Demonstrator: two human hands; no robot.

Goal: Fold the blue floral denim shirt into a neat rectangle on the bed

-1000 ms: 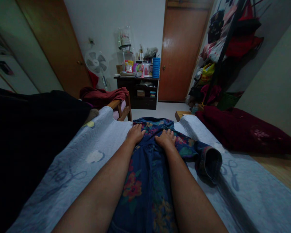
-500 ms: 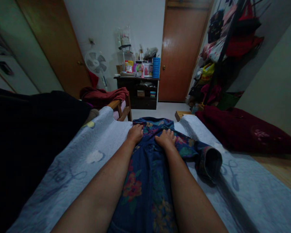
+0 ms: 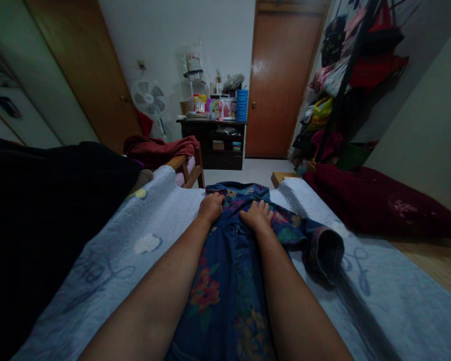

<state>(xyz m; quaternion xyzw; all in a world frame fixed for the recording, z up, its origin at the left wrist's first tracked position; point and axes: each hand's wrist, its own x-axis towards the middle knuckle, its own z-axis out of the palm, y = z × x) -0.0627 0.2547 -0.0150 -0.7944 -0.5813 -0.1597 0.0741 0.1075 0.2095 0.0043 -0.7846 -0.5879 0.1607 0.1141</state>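
A dark blue denim jacket (image 3: 235,260) with a red and yellow flower print lies stretched out on the bed, its collar end away from me. One sleeve reaches out to the right, and its round cuff opening faces me. At the upper left edge of the jacket, my left hand (image 3: 212,206) has its fingers curled on the cloth. My right hand (image 3: 257,214) rests palm down on the upper right part, fingers spread. Both forearms cover parts of the jacket's sides.
The bed has a pale blue patterned cover (image 3: 135,273). Black cloth (image 3: 60,200) is heaped on the left, and a dark red folded cloth or cushion (image 3: 379,200) lies on the right. Beyond stand a wooden chair (image 3: 195,170), a fan (image 3: 149,98) and a dark cabinet (image 3: 210,160).
My left hand has shifted slightly to the right on the jacket, and its fingers are more curled. My right hand and the jacket stay nearly the same.
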